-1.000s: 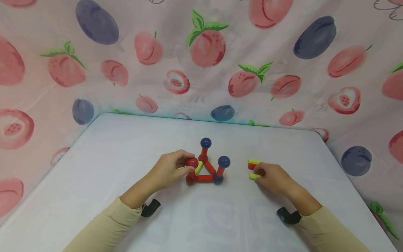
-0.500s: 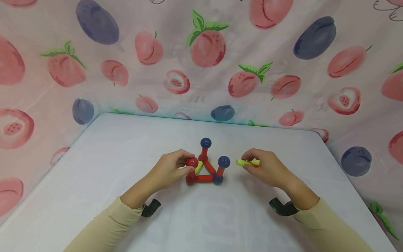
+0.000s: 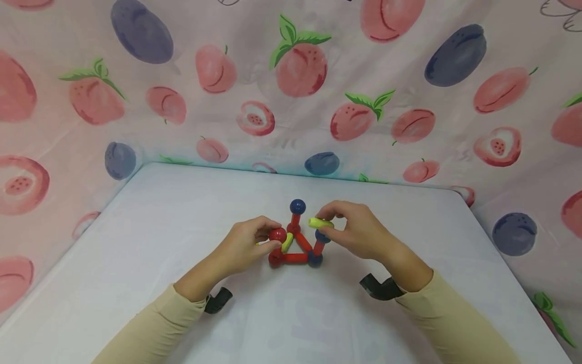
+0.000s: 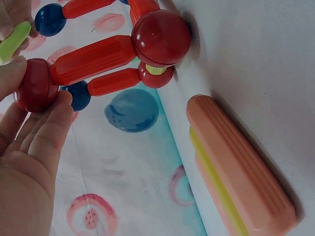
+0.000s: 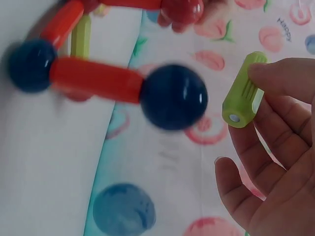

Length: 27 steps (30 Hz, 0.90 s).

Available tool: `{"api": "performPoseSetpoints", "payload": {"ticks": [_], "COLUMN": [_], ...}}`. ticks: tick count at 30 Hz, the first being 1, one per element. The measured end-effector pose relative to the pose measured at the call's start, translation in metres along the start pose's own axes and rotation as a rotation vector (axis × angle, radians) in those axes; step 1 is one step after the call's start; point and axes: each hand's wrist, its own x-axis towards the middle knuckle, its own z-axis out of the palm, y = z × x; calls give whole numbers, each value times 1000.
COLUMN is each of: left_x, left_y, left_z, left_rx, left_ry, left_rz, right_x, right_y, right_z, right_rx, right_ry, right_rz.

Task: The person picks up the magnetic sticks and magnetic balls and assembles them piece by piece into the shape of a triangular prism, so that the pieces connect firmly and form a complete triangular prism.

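Note:
A frame of magnetic sticks and balls stands on the white table, with a triangular base of red sticks and a yellow-green stick. Upright red sticks rise from its corners. My left hand holds the red ball atop the left upright between thumb and fingers. My right hand pinches a yellow-green magnetic stick, raised beside the right upright's blue ball. That stick lies roughly level and shows a silvery end. Another blue ball tops the rear upright.
Loose orange-pink sticks and a yellow stick lie on the table in the left wrist view. Patterned fruit cloth hangs behind the table. Black curved pieces sit at both sleeve cuffs.
My right hand has picked up a yellow-green stick from the table at the right and carried it left to the frame. My left hand stays on the red ball.

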Motion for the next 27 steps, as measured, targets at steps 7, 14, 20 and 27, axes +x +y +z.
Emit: {"api": "performPoseSetpoints", "payload": {"ticks": [7,14,20,27], "left_x": [0,0,0,0], "left_y": [-1,0,0,-1], "left_z": [1,1,1,0], "left_rx": [0,3,3,-10], "left_ry": [0,-2,-1,-2], "left_rz": [-5,-12,-13,-2], "right_x": [8,9,11,14], "right_y": [-11,-11,-10,-10], "right_z": [15,23,27,31], "right_rx": [29,27,21,17], "right_ry": [-43,-71,-78,-122], "right_rz": [-47,-50,-38,-17]}}
